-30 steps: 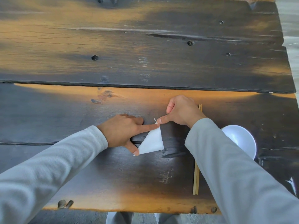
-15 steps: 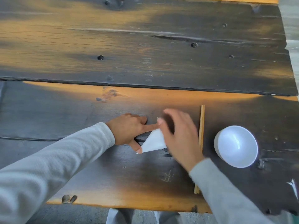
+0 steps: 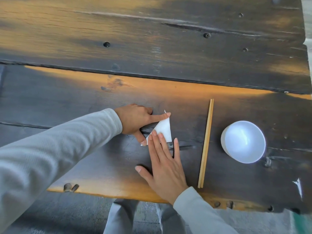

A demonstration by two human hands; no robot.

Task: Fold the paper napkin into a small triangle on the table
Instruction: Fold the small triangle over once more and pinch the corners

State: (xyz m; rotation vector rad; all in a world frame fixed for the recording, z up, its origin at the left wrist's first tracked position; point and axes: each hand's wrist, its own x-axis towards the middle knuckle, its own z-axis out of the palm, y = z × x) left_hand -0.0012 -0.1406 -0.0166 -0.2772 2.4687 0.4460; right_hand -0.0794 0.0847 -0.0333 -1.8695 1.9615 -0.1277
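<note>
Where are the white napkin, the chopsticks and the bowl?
White folded paper napkin (image 3: 163, 128), head view, middle of the bare triangle.
Pair of wooden chopsticks (image 3: 206, 141), head view, mid-length.
Round white bowl (image 3: 244, 141), head view, inside centre.

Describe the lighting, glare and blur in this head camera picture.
Head view: warm orange light streaks the dark table; a bright sheen glares inside the white bowl; the napkin and both hands are sharp; the bottom right corner smears; the wide lens bows the table's edges.
</note>
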